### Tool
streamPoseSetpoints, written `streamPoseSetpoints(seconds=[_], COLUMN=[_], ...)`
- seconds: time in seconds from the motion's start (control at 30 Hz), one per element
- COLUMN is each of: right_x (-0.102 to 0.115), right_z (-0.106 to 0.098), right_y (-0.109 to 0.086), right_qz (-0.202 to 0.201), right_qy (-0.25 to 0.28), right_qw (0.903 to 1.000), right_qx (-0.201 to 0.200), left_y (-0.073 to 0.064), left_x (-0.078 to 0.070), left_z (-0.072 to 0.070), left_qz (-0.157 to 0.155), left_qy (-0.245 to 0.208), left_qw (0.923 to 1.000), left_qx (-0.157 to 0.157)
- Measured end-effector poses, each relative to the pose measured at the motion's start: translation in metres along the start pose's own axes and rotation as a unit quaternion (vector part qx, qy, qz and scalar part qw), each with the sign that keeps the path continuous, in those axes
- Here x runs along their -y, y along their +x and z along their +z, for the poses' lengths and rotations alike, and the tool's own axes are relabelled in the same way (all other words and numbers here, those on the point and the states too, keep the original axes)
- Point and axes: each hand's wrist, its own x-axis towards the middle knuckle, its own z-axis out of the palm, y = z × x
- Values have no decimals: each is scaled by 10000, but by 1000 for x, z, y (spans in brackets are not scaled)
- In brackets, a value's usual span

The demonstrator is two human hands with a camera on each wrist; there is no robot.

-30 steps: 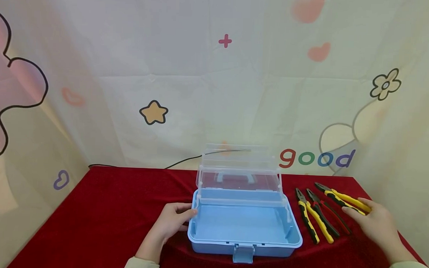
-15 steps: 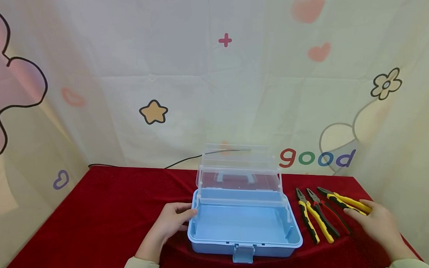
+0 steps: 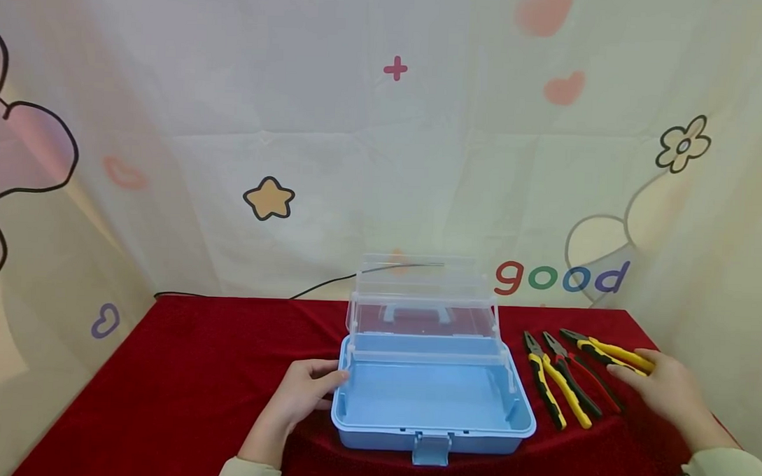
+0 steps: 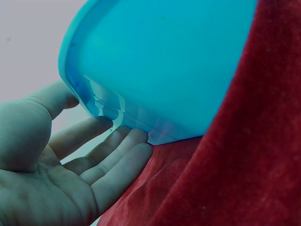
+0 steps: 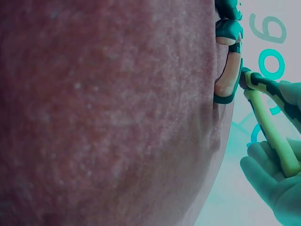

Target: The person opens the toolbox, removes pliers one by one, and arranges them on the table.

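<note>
A light blue toolbox (image 3: 435, 397) stands in the middle of the table with its clear lid raised and its inside bare. My left hand (image 3: 302, 396) holds the toolbox's left wall, thumb over the rim and fingers against the outer side, as the left wrist view shows. At the far right, my right hand (image 3: 668, 391) grips the handles of yellow-and-black pliers (image 3: 604, 349) between thumb and fingers. In the right wrist view, the yellow handle (image 5: 273, 136) lies across the fingers. The pliers' dark jaws point to the back left.
Right of the toolbox lie another yellow-and-black pair of pliers (image 3: 555, 384) and a red-and-black pair (image 3: 581, 374), side by side. A red velvet cloth (image 3: 193, 385) covers the table. A printed curtain (image 3: 333, 159) hangs behind, with a thin black cable (image 3: 325, 284) near the back edge.
The gripped pliers and my right hand have shifted very slightly. The head view has tilted a little. My left hand and the toolbox stay in place.
</note>
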Motion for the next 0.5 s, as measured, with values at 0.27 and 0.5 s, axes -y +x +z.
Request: streamPoseSetpoints(seconds=[0.27,0.5], right_x=[-1,-5], right_z=[-5,-2], right_y=[2,2], right_qz=[49,11], right_qy=[-93,-188], right_qw=[9986,9967], right_qx=[522,789], left_y=[-1,0], left_x=[-1,2], left_z=[-1,-3], left_qz=[26,2], left_qy=[27,7], left_qw=[10000,10000], left_qx=[4,68])
